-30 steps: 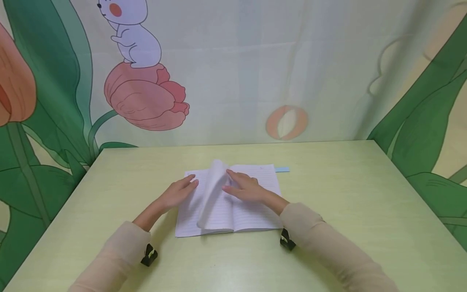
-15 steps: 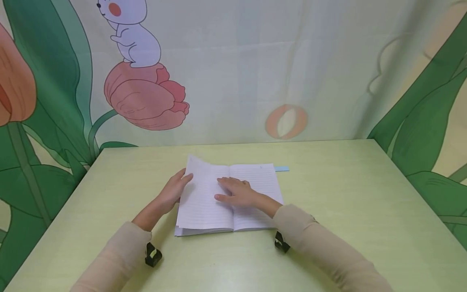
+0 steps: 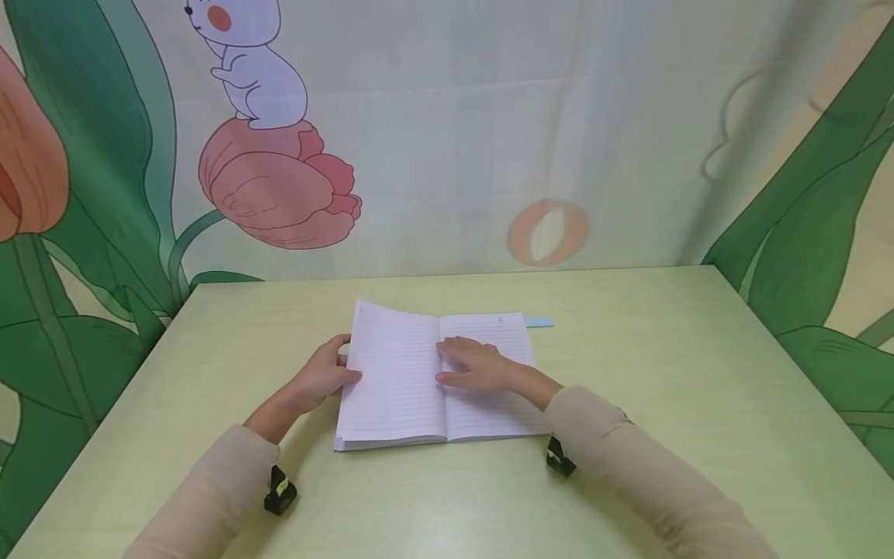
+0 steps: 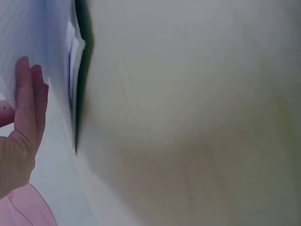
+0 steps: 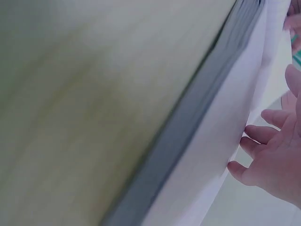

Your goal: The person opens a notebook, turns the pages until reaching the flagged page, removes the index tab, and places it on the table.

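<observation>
A lined notebook (image 3: 398, 388) lies spread on the table, its left leaf raised a little at the far corner. At that leaf's outer edge is my left hand (image 3: 320, 378), thumb on the upper face and fingers behind, pinching the page (image 4: 21, 33). The left wrist view shows those fingers (image 4: 30, 103) extended along the paper, the thumb on its other side. My right hand (image 3: 480, 366) rests on the right page beside the centre fold, fingers extended. In the right wrist view its fingers (image 5: 258, 134) touch the paper near the edge of the page stack.
A light blue strip (image 3: 539, 322) sticks out from behind the notebook's far right side. The pale wooden table (image 3: 642, 334) ends at a printed curtain (image 3: 433, 140). Each wrist wears a small black device (image 3: 281, 491).
A leaf has swung over from upright to the left side and settled lower. My left hand has gone down the edge, pinching it; the right has shifted back onto the right page.
</observation>
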The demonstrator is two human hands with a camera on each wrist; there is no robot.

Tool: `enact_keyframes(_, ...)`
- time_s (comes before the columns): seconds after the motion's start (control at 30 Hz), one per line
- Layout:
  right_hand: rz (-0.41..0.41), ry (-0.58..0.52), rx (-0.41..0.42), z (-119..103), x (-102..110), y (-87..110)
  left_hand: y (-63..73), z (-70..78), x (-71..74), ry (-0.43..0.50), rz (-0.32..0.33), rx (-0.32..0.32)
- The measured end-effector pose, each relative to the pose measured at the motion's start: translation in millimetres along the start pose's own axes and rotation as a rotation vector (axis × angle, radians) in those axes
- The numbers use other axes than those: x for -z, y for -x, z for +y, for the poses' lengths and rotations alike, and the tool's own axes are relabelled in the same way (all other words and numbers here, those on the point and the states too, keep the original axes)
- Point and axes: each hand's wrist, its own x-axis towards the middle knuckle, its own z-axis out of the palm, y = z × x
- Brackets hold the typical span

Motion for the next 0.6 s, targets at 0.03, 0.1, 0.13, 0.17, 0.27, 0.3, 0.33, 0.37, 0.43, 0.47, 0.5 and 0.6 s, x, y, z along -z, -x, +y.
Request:
enact_keyframes(0.03,0.002,-0.001,-0.007,3,1,1.6,-0.2,-1.6,1.0,0.000,-0.010,0.008)
enact_keyframes(0.1,0.006,0.003,-0.017,9,4,5.3,-1.0,-5.8,3.4,0.014,-0.033,0.024)
enact_keyframes(0.13,0.009,0.006,-0.022,13,6,7.6,-1.7,-8.0,4.3,0.022,-0.048,0.033)
enact_keyframes(0.17,0.012,0.009,-0.026,16,7,9.9,-2.1,-10.3,5.1,0.027,-0.063,0.042)
enact_keyframes(0.27,0.024,0.014,-0.033,25,12,15.8,-3.1,-16.1,6.8,0.060,-0.099,0.072)
enact_keyframes(0.3,0.027,0.012,-0.038,28,13,17.7,-3.3,-17.8,6.9,0.071,-0.110,0.081)
enact_keyframes(0.33,0.032,0.011,-0.042,31,14,19.4,-3.5,-19.1,7.0,0.074,-0.115,0.087)
enact_keyframes(0.37,0.035,0.010,-0.046,34,15,20.9,-3.6,-20.2,6.8,0.083,-0.117,0.093)
enact_keyframes(0.43,0.041,0.017,-0.056,40,18,23.6,-4.2,-21.7,6.3,0.098,-0.120,0.104)
enact_keyframes(0.47,0.041,0.025,-0.061,43,20,24.7,-4.6,-21.9,6.1,0.100,-0.122,0.108)
enact_keyframes(0.5,0.041,0.028,-0.068,46,22,26.1,-5.0,-22.0,5.9,0.103,-0.119,0.113)
enact_keyframes(0.6,0.031,0.056,-0.100,57,28,30.0,-6.4,-21.8,5.4,0.099,-0.121,0.123)
